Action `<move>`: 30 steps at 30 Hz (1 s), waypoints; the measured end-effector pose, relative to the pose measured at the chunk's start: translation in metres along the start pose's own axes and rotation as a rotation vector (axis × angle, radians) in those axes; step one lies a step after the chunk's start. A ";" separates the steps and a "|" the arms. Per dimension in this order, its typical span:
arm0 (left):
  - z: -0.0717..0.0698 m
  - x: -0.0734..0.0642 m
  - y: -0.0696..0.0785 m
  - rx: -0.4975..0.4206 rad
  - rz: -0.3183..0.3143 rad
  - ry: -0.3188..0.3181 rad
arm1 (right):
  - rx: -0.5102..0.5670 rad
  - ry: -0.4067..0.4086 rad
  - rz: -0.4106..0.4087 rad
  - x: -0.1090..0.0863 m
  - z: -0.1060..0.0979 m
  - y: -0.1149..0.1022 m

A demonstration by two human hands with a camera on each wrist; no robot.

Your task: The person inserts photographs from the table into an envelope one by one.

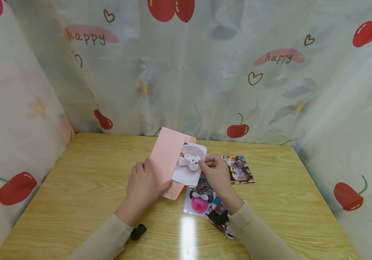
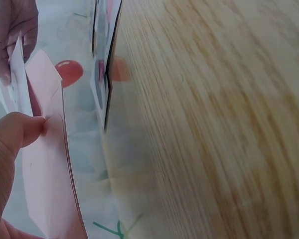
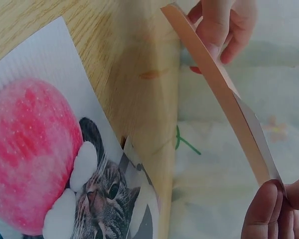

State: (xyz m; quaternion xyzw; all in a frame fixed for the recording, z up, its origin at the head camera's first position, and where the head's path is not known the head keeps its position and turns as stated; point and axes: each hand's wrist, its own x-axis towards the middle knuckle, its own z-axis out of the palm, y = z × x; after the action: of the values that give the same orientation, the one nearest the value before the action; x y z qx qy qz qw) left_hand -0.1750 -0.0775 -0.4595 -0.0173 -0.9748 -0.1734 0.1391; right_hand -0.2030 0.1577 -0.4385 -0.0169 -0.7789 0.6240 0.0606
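My left hand grips a pink paper envelope above the table, its thumb on the front near the opening in the left wrist view. Between the fingertips of my right hand is the right edge of a photo card showing two white spotted figures. The card's left side is inside the envelope's mouth, and the rest sticks out. Below lies a photo of a cat with a pink ball, seen large in the right wrist view. The envelope appears nearly edge-on there.
A photo of a squirrel-like animal lies beyond my right hand. Another photo is partly covered by the right sleeve. A small black object sits by the left sleeve. Patterned curtains surround the wooden table.
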 end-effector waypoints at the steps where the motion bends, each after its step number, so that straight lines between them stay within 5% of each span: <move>1: 0.000 0.000 0.000 0.001 -0.002 -0.005 | -0.001 0.001 -0.003 0.000 0.001 -0.001; 8: 0.001 0.000 0.001 0.043 -0.009 -0.023 | 0.003 -0.019 0.007 0.000 0.008 -0.005; 20: 0.000 0.002 0.001 0.008 -0.050 0.048 | 0.003 -0.044 -0.019 0.005 0.020 -0.007; 30: -0.002 0.001 0.004 -0.106 -0.095 -0.092 | -0.027 -0.006 -0.013 0.010 0.029 -0.003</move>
State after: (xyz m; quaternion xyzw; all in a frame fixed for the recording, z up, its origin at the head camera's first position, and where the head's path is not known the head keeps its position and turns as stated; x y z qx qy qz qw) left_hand -0.1753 -0.0742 -0.4555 0.0137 -0.9694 -0.2300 0.0848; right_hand -0.2157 0.1295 -0.4416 -0.0107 -0.7875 0.6131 0.0620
